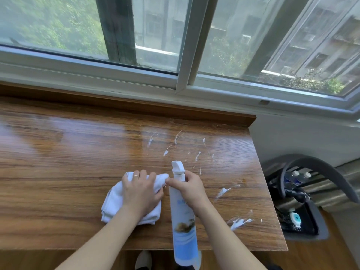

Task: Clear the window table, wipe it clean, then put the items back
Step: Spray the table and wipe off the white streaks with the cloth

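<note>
Cloth (115, 201) partly under left hand (141, 190); bottle label (184, 227) print blurred

A sliding window (175, 36) with a white frame is running along the far wall, showing green trees (48, 22) at left and a pale apartment building (311, 45) at right; at the right, on the floor, a dark basket (303, 227) with a curved handle is holding bottles (300, 177) with white caps.

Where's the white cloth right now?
In the head view, the white cloth lies on the wooden table near its front edge, under the left hand, beside the spray bottle.
</note>
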A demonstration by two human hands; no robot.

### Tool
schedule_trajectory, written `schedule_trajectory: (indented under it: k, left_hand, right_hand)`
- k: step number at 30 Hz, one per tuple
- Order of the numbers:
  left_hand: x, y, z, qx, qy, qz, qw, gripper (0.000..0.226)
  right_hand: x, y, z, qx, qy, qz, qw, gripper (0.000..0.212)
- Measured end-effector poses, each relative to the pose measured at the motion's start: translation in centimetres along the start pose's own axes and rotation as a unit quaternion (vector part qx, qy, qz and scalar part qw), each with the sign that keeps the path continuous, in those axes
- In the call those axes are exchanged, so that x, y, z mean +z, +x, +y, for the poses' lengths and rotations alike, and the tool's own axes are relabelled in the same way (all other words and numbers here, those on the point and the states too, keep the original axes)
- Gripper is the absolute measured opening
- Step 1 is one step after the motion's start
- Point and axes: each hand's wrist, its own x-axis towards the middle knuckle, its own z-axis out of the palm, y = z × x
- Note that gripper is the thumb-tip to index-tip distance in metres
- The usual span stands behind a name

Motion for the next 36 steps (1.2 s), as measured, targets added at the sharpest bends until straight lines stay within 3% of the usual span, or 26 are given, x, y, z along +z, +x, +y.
schedule_trajectory:
  k: [10,20,26,36]
  left_hand:
    - [1.2,1.2,-0.6,0.02,-0.008,0.027,0.999,0.041]
    - [2.2,8.3,-1.9,0.011,0.021,-0.029,0.999,0.039]
    - [1.6,7.4,-1.7,-0.016,0.016,-0.049,0.999,0.038]
    - [1.2,4.4,-2.3,0.03,-0.003,-0.025,0.999,0.042]
  right_hand:
    - [0.4,0.7,-0.4,-0.003,0.001,-0.006,1.0,0.026]
    - [0.3,0.8,-0.5,0.009,0.015,-0.014,1.0,0.032]
    - [0.0,1.5,-1.7,-0.012,0.031,-0.022,0.999,0.025]
    - [0.9,4.1,-5.6,0.0,0.049,-0.046,0.998,0.021]
